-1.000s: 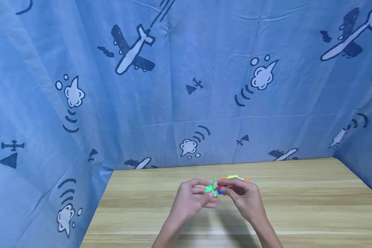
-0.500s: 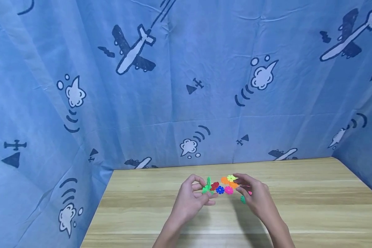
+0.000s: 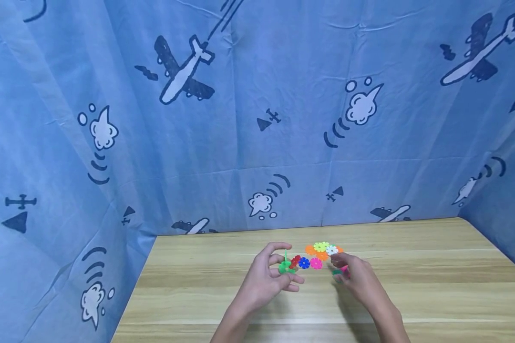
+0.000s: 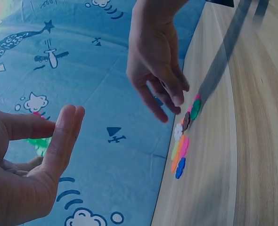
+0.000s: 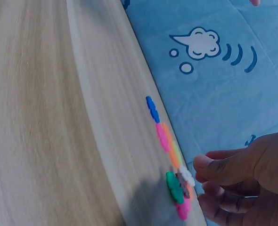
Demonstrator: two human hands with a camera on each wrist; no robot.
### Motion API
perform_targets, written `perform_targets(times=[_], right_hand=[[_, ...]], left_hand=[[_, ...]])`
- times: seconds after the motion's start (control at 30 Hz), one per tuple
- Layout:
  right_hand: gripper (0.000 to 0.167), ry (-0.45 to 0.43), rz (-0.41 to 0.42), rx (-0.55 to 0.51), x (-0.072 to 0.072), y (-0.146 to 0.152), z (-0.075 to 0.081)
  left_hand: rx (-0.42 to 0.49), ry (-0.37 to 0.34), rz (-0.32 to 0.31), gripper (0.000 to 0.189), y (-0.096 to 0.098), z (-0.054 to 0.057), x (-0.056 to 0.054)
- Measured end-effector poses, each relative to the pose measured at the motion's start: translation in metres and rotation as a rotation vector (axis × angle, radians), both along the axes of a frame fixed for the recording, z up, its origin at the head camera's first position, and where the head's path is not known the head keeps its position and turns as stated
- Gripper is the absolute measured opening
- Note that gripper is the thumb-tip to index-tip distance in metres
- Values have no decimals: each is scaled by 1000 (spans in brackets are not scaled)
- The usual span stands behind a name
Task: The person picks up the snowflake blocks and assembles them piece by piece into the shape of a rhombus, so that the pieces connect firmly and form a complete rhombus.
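My left hand (image 3: pixel 259 278) holds joined green snowflake discs (image 3: pixel 285 267) between thumb and fingers, one disc standing upright. A red snowflake disc (image 3: pixel 295 261) is attached at their right side. In the left wrist view the fingers mostly hide this small build. Above the right part of a group of loose discs hovers my right hand (image 3: pixel 362 281), fingers loosely bent with nothing visible between them. Nearest to it lie a white disc (image 3: pixel 332 250), a dark green disc (image 5: pixel 174 187) and a brown disc (image 4: pixel 186 121).
On the wooden table (image 3: pixel 197 286) also lie a blue disc (image 3: pixel 304 263), a pink disc (image 3: pixel 316 263), a yellow disc (image 3: pixel 321 247) and orange discs (image 3: pixel 310 249), some overlapping. A blue printed curtain (image 3: pixel 283 143) stands behind the table's far edge.
My right hand has let go of the red disc and moved right, over the loose discs. The left hand still holds the green discs, now slightly turned, with the red one attached.
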State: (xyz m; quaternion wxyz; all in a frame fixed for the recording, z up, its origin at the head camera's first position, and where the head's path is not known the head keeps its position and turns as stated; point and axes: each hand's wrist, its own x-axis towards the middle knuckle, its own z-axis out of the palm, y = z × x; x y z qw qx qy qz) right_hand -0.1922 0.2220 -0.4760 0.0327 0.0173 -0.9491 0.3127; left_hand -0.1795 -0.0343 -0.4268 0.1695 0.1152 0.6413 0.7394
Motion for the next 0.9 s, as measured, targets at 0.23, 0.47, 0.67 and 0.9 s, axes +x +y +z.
perform_targets(times=[0.23, 0.47, 0.67, 0.9], right_hand=[[46, -93, -22, 24, -4, 5, -9], [31, -189, -26, 60, -5, 1, -18], [29, -233, -41, 38, -4, -1, -18], [24, -238, -41, -30, -3, 4, -15]], left_hand=[[0, -2, -2, 53, 2, -1, 2], [48, -44, 10, 36, 4, -2, 1], [82, -54, 5, 33, 5, -2, 2], [36, -45, 8, 33, 5, -3, 1]])
